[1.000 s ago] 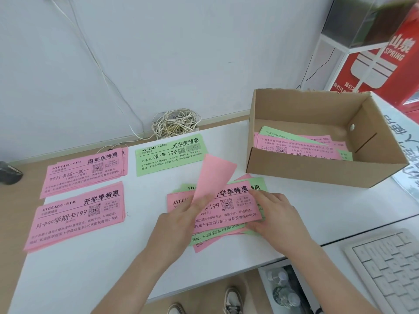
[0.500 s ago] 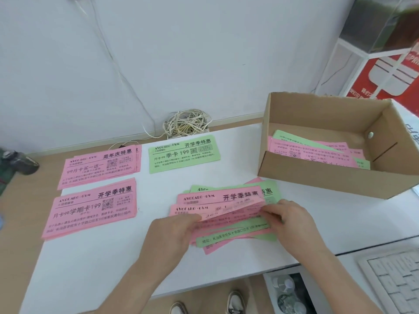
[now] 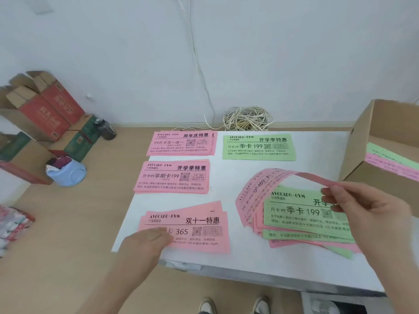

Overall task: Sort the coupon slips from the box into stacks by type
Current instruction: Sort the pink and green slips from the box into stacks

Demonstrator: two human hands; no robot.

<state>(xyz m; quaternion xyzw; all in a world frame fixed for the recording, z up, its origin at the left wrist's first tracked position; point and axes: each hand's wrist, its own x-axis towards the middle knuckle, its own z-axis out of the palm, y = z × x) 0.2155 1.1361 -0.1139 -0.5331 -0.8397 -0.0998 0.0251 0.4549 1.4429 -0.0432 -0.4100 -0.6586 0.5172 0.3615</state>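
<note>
Pink paper coupon slip arches off the mixed pink-and-green pile beneath the right hand, pinched by its end to peel free; left hand, fingers flat, pins the pink 365 stack square.

Left forearm comes up from the lower edge, bare. The left hand lies palm down, fingers straight and together, pressing flat on a pink slip. Right forearm enters from the lower right. The right hand is raised off the surface, thumb and fingertips pinching the end of a bunch of curled pink slips. The hands are well apart.
</note>
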